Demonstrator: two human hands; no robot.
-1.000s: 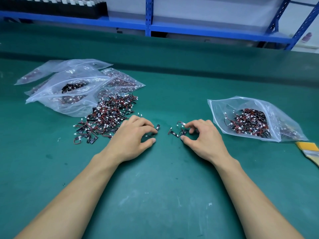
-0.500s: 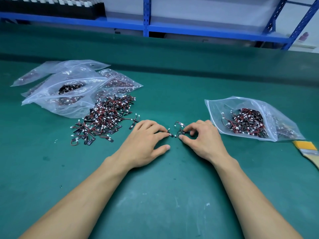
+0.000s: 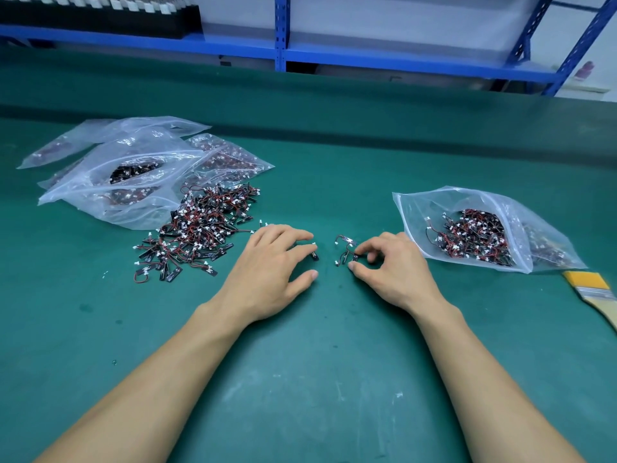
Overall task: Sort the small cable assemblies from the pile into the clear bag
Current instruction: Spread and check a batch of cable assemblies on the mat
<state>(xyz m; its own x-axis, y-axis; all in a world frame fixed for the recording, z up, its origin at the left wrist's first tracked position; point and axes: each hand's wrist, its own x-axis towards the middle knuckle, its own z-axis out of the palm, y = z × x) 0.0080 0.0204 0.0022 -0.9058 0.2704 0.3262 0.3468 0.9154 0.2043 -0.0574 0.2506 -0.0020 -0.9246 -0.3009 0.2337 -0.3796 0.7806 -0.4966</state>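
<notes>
On the green counter the left hand lays straight, spread fingers on a loose assembly, the right hand pinches a wired assembly with curled fingers, the pile at ten o'clock, the clear bag at two.

Green matted surface filling the view, blue steel shelving along twelve o'clock, black tray of white-capped parts at eleven, pale wall behind, even overhead light
</notes>
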